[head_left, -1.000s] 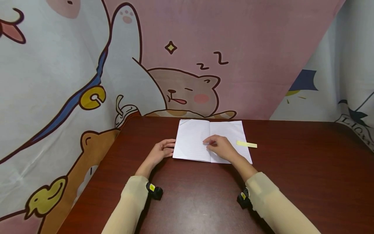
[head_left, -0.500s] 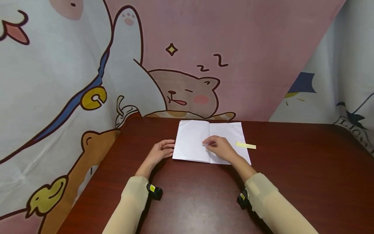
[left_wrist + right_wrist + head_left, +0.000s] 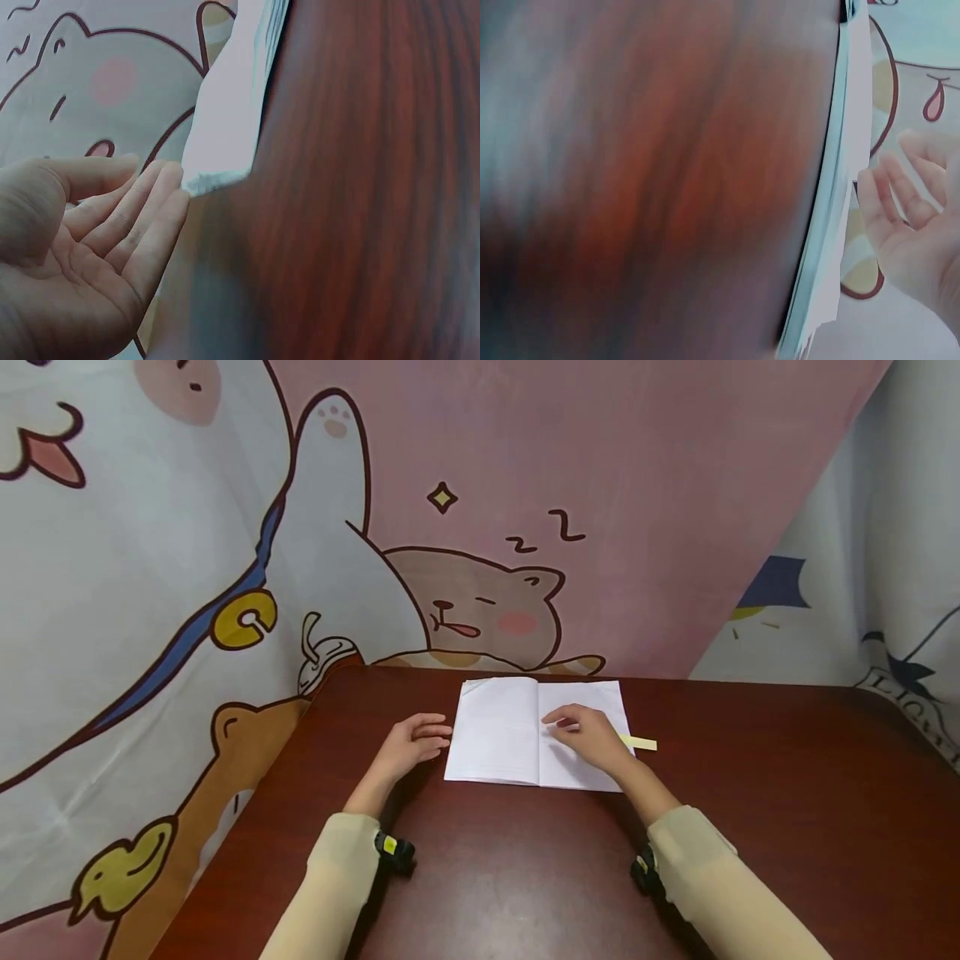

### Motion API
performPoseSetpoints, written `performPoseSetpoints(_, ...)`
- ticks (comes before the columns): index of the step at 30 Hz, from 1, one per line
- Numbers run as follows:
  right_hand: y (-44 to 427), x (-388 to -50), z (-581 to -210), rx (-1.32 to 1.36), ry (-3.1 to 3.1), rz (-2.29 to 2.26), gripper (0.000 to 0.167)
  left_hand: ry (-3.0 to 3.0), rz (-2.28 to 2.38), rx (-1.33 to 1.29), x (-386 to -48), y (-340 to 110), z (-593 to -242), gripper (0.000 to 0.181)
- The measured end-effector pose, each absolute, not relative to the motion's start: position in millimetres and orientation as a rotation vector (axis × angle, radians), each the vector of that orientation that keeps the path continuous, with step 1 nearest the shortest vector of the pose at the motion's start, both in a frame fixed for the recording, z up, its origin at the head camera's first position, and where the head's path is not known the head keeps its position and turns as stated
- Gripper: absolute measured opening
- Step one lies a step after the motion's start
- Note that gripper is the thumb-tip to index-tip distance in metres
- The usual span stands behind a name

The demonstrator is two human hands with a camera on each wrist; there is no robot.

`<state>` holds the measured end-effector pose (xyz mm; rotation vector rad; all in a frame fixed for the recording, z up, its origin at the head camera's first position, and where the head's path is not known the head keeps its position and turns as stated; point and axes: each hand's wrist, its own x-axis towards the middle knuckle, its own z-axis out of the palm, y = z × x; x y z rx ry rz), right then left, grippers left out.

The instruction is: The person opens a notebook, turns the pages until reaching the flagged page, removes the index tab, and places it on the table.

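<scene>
An open notebook [image 3: 495, 735] with white lined pages lies flat on the table. From its right page a yellow paper strip [image 3: 641, 743] sticks out past the edge, partly covered by my right hand. My left hand [image 3: 405, 745] is beside the notebook's left edge with loosely bent fingers; in the left wrist view that hand [image 3: 112, 240] holds nothing, its fingertips close to the notebook corner [image 3: 217, 176]. Over the right page hovers my right hand [image 3: 588, 737], fingers relaxed. The right wrist view shows that hand [image 3: 915, 217] with nothing between the fingers.
The dark reddish-brown wooden table [image 3: 495, 868] extends on all sides of the notebook. Behind it hangs a cloth [image 3: 637, 527] printed with cartoon animals, which also runs along the left. A black wrist camera [image 3: 396, 853] is strapped at the left sleeve.
My right hand has moved right, from the middle fold to over the right page, and now covers part of the yellow strip. The left hand has hardly moved. The head view has tilted slightly up.
</scene>
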<state>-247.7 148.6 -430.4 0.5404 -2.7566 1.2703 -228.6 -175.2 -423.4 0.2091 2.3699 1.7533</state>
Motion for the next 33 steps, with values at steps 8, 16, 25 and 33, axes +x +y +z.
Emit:
performPoseSetpoints(8,186.8,-246.0,-423.6,0.206,-2.732,1.098,0.019,2.492,1.715,0.358,-231.1,-138.0,-423.6,0.039)
performPoseSetpoints(16,227.8,-239.3,-418.6,-0.033,-2.883,1.026,0.032,2.489,1.671,0.541,-230.3,-95.6,-421.7,0.037)
performPoseSetpoints(25,251.3,-234.1,-425.2,-0.101,-3.102,0.973,0.045,2.543,1.386,0.637,-231.3,-60.2,-422.7,0.045)
performPoseSetpoints(33,258.4,-233.1,-424.0,-0.005,-3.149,0.977,0.044,2.621,1.211,0.676,-233.7,-46.6,-430.9,0.056)
